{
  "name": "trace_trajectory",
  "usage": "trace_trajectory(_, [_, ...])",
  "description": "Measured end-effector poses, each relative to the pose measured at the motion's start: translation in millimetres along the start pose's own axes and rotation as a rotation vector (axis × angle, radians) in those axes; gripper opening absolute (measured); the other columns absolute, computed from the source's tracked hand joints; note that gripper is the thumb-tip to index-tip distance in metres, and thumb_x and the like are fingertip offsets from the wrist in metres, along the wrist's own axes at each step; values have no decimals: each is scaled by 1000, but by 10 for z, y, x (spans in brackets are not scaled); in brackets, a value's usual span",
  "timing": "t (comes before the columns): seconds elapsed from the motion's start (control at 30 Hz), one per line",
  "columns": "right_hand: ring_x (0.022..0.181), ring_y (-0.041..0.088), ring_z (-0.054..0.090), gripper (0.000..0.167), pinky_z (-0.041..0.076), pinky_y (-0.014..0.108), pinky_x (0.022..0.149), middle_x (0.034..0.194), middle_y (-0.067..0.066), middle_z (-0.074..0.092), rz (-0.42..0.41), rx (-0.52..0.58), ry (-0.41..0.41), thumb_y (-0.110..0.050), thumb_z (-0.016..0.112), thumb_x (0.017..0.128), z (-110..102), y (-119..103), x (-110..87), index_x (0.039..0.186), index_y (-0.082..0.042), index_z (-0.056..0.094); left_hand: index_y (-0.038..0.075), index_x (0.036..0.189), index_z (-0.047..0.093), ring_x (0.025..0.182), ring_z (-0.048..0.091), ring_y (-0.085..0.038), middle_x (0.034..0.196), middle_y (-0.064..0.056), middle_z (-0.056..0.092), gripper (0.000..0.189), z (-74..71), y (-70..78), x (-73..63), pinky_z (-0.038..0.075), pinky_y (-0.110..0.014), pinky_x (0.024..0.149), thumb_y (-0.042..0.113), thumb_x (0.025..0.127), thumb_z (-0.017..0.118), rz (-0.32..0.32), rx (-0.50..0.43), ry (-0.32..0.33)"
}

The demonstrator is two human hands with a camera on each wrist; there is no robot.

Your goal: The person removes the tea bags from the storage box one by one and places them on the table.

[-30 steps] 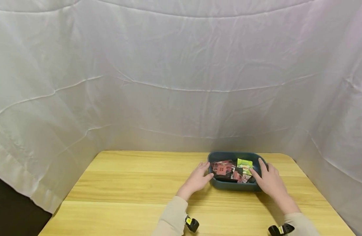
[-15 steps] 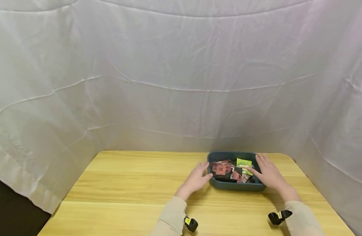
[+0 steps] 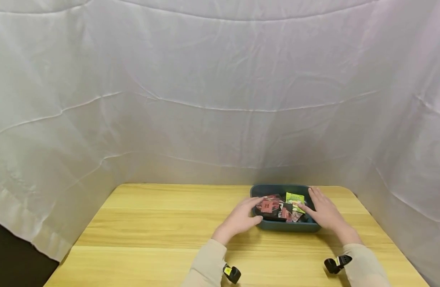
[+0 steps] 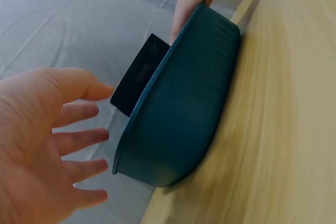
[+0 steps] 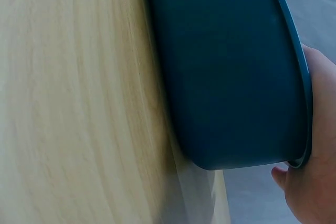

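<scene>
A dark teal plastic bin [image 3: 288,227] stands on the wooden table, towards its back right. Flat packets lie in it, among them a green packet [image 3: 295,197] and a red one [image 3: 267,206]. A black card-like piece [image 4: 140,72] juts above the rim in the left wrist view. My left hand [image 3: 239,217], fingers spread, is at the bin's left end; the left wrist view shows its fingertips apart from the wall. At the right end, my right hand [image 3: 325,211] grips the rim, thumb on the inner side and a fingertip showing outside in the right wrist view.
The pale wooden table [image 3: 152,227] extends left and forward of the bin. Light grey fabric [image 3: 220,131] hangs behind and along both sides. Black wrist devices [image 3: 232,273] sit at both beige sleeves.
My left hand has moved right, its fingertips now overlapping the bin's left edge in the head view. My right hand shifted back along the right rim. The bin appears slightly further left.
</scene>
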State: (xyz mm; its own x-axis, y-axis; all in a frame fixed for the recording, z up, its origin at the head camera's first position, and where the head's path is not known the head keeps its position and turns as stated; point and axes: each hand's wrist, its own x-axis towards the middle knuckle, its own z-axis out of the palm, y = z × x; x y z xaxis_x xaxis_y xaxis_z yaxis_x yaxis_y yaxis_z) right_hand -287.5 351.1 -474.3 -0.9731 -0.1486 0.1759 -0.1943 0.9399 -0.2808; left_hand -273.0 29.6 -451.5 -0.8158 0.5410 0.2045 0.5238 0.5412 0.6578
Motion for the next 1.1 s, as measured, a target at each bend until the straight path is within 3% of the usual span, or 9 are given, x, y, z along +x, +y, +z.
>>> trace_trajectory(0.2, [143, 52, 17, 90, 16, 65, 115, 155, 35, 17, 5, 0, -4, -54, 51, 96, -22, -26, -5, 150, 11, 20, 21, 145, 47, 133, 49, -21, 144, 1, 53, 54, 24, 78, -11, 42, -39, 110, 26, 94, 65, 36, 67, 14])
trace_trajectory(0.33, [143, 52, 18, 90, 16, 65, 115, 155, 35, 18, 5, 2, -1, -54, 51, 95, -21, -38, -6, 150, 10, 21, 18, 135, 58, 121, 57, -18, 130, 2, 63, 43, 64, 74, -17, 47, -33, 104, 25, 94, 65, 47, 118, 26])
trace_trajectory(0.57, [143, 52, 18, 90, 17, 65, 114, 155, 35, 20, 0, 14, 13, -56, 50, 95, 10, -17, 5, 150, 9, 22, 21, 108, 72, 102, 61, -11, 106, 7, 71, 15, 131, 51, -19, 50, -24, 91, 22, 95, 64, 59, 177, 92])
trace_trajectory(0.73, [143, 52, 17, 90, 16, 66, 114, 155, 35, 19, -3, 19, 6, -56, 49, 96, 13, 3, 10, 151, 8, 20, 21, 105, 72, 101, 62, -12, 103, 7, 70, 14, 140, 46, -19, 51, -26, 89, 23, 97, 61, 60, 175, 147])
trace_trajectory(0.93, [144, 52, 16, 87, 16, 67, 114, 156, 34, 17, -2, 37, 1, -54, 49, 97, 7, 23, 3, 152, 7, 19, 19, 105, 72, 98, 64, -12, 104, 4, 71, 14, 69, 50, -19, 52, -26, 87, 22, 96, 62, 93, 115, 255])
trace_trajectory(1.1, [144, 52, 16, 86, 16, 67, 113, 157, 33, 17, 1, 41, 5, -53, 50, 97, 6, 34, -8, 152, 5, 20, 16, 104, 72, 94, 66, -11, 100, 1, 71, 14, -69, 47, -35, 53, -26, 86, 20, 96, 62, 98, -17, 359])
